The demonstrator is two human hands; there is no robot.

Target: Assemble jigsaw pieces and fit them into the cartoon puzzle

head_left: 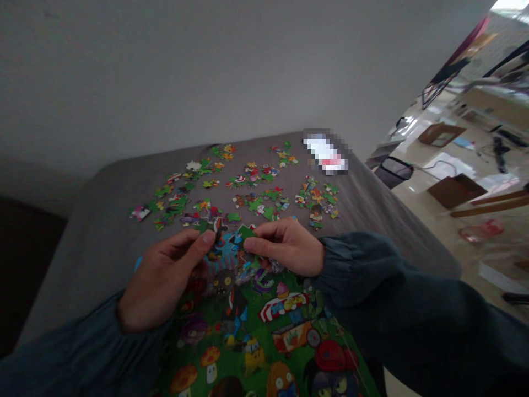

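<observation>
Between thumb and fingers, my left hand (163, 275) pinches a jigsaw puzzle piece (217, 226) with dark green, orange and white on it. My right hand (289, 245) is closed on a green puzzle piece (247, 234), a short way to the right of the other. Both hands are above the upper part of a green printed puzzle picture (243, 353) with cartoon plants, mushrooms and a food cart. Light blue patches and pieces show between the hands. The fingers partly hide what lies beneath them.
Loose puzzle pieces (258, 204) lie in clusters over the grey cloth-covered table (111, 220). A blurred-out bright phone-like object (326, 154) rests at the back right. Behind is a pale wall (206, 71). Cardboard boxes (457, 190) stand on the floor at right.
</observation>
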